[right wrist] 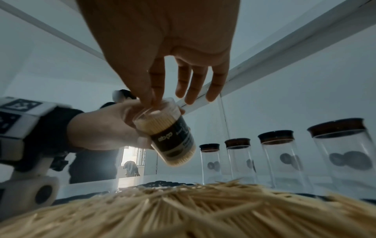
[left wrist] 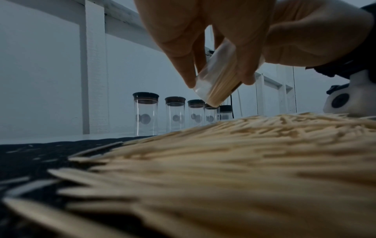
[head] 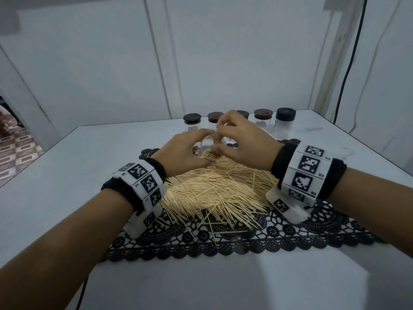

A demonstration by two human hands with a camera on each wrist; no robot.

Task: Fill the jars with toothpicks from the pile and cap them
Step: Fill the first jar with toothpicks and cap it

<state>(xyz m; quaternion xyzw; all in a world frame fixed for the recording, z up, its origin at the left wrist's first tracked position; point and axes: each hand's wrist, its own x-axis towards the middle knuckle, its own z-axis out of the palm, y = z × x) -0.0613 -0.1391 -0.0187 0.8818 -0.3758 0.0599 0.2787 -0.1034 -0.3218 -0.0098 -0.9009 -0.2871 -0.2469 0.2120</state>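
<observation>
My left hand (head: 185, 151) grips jar (right wrist: 167, 132), mouth tilted toward me; right hand (head: 241, 142) pinches toothpicks (head: 212, 155) at mouth, pile (head: 214, 191) just below.

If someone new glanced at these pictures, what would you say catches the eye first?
The big toothpick pile spread over the black lace mat at the table's middle stands out first. Just above it, the left hand grips a tilted, nearly full jar while the right hand pinches at its mouth. Behind stand five capped jars in a row.
</observation>
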